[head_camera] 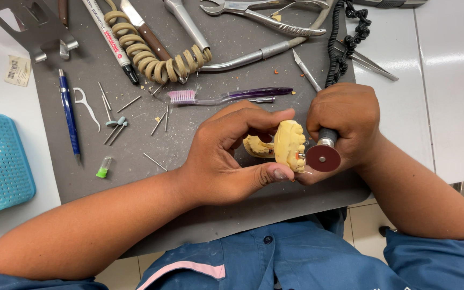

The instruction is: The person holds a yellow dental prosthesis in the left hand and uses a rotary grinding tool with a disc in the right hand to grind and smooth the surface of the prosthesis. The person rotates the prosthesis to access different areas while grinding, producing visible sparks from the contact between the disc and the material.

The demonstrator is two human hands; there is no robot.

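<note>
Head view: my left hand (226, 156) grips a yellow dental cast (288, 145), thumb under it and forefinger over the top, held above the near edge of the grey mat (200, 215). My right hand (345, 121) is clenched round a rotary handpiece (327, 138); its dark red disc (323, 158) sits against the cast's teeth. A pale rectangular barcode sticker (17, 70) lies on the white bench left of the mat. A white marker (108, 37) with red lettering lies at the mat's top left. A blue perforated basket (1, 161) stands at far left.
</note>
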